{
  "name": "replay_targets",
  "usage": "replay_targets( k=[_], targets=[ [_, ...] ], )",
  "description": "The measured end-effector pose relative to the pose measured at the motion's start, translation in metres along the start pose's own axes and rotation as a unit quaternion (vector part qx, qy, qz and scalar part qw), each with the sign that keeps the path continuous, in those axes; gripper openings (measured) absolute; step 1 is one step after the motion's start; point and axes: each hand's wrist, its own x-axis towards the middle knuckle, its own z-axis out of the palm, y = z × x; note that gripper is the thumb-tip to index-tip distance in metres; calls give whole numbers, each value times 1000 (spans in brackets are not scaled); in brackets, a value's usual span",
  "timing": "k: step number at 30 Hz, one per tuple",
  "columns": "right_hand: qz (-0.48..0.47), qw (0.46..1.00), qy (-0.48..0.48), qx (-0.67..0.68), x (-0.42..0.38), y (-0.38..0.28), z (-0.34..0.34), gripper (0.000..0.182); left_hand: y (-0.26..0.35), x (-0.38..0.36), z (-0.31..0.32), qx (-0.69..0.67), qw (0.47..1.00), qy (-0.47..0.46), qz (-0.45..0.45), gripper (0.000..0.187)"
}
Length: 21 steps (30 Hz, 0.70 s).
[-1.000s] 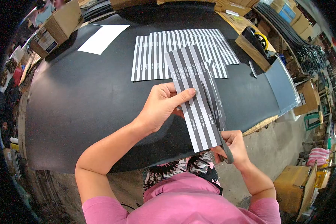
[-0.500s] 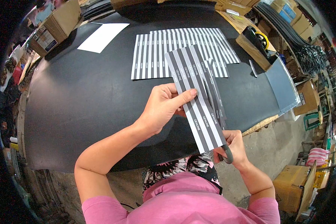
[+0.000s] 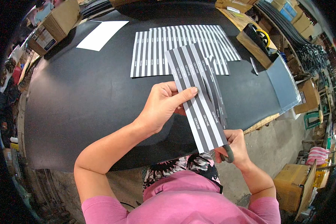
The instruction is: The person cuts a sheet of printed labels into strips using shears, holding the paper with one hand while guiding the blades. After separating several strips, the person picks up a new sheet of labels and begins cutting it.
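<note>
Pinched between the thumb and fingers of my left hand (image 3: 163, 104) is a long striped sheet (image 3: 198, 100), grey and white, printed with "GENUINE LEATHER". It is held tilted above the table's front part. My right hand (image 3: 236, 145) grips scissors (image 3: 229, 154) by their dark handle at the sheet's lower right corner. The blades are mostly hidden by the sheet. Along the sheet's right side, narrow dark printed strips (image 3: 217, 89) stand a little apart from it. Further back, several more striped sheets (image 3: 149, 56) lie overlapping on the black tabletop (image 3: 82, 104).
A white sheet (image 3: 102, 35) lies at the back left near a cardboard box (image 3: 56, 30). At the right stand a holder with yellow tape (image 3: 263, 37) and a grey sheet (image 3: 282, 84). Boxes (image 3: 293, 183) rest on the floor. Another person (image 3: 43, 13) is partly visible far left.
Both hands, the sheet and the scissors keep almost the same place. The scissor handle has shifted very slightly, and the tabletop things sit a little higher in view.
</note>
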Motion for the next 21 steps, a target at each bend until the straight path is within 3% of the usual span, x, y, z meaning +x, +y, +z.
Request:
replay_targets(
  k=[21],
  targets=[
    [26, 999, 13, -12, -3, -5, 2, 11, -3, 0, 2, -21, 1000, 10, -12, 22]
  ],
)
